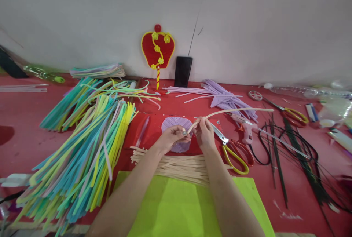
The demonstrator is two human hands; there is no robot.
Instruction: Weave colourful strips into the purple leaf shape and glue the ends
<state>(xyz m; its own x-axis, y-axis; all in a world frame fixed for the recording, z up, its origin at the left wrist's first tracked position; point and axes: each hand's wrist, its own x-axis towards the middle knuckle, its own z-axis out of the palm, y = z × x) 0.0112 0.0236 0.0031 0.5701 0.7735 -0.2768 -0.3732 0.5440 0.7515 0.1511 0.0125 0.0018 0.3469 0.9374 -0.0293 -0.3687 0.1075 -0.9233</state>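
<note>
Between my two hands a cream pipe cleaner (242,109) is held, its long free end stretching off to the right. My left hand (176,136) pinches its near end, and my right hand (204,130) grips it a short way along. Underneath lies a round lilac pipe-cleaner piece (176,122), partly covered by my hands. Closer to me is a bundle of cream pipe cleaners (181,167), crossed by my forearms. Scissors with yellow and red handles (236,160) lie just right of my right hand.
Multicoloured pipe cleaners (82,156) fill the left side. Lilac pipe cleaners (225,95) lie behind my hands. A red fan-shaped ornament (158,50) and a phone (183,71) lean on the wall. At right are a glue gun (247,132), other scissors (294,116) and dark wires (277,167).
</note>
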